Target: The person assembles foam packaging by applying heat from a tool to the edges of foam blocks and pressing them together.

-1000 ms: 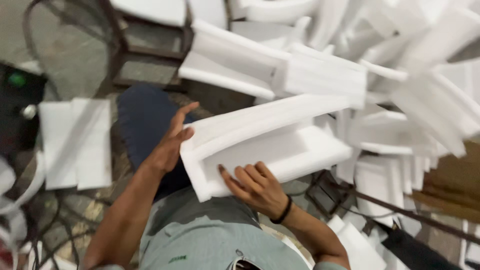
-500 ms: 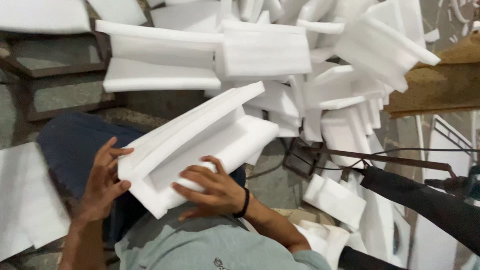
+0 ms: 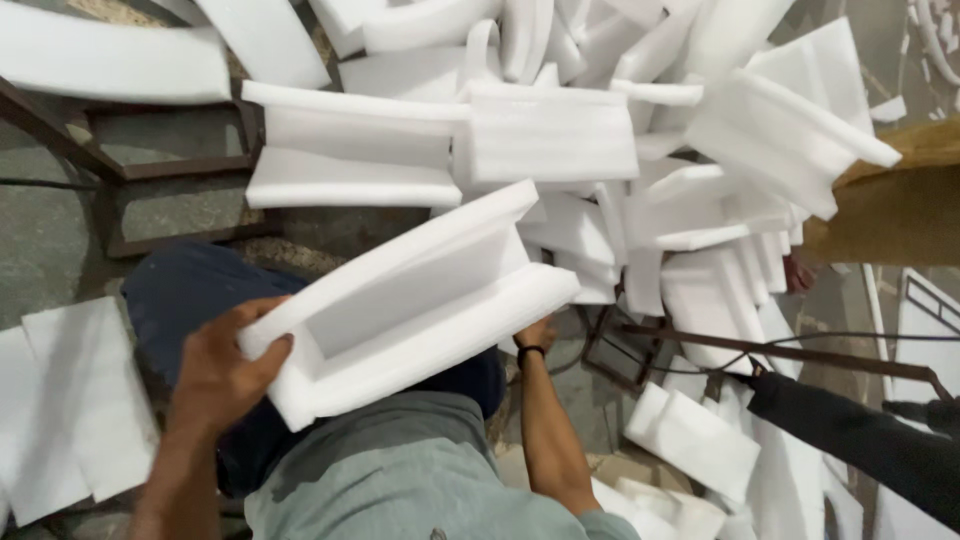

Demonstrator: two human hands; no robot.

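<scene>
here, a left hand [image 3: 225, 375] clamped on the near end of a long white foam channel [image 3: 415, 300], thumb over its upper edge, fingers curled round the corner. right hand [image 3: 537, 335] mostly hidden under the far end of that same piece, only the knuckles and a black wristband [image 3: 529, 351] showing, so cannot tell how those fingers sit, though clearly touching the underside. foam channel held level above the lap, tilted up toward the right, open trough facing the camera, over dark blue trousers [image 3: 190, 300] and a grey-green shirt [image 3: 400, 480]. beyond it, a big heap of white foam pieces [image 3: 545, 130] of like shape, stacked loosely across the top of the view. flat foam sheets [image 3: 70, 400] lying on the floor at the left, just beside the knee. rusty metal frame [image 3: 150, 170] on the concrete at upper left. a dark sleeve [image 3: 850, 440] of another person reaching in from the right edge, well apart from the held piece. more foam blocks [image 3: 690, 435] below that sleeve.
</scene>
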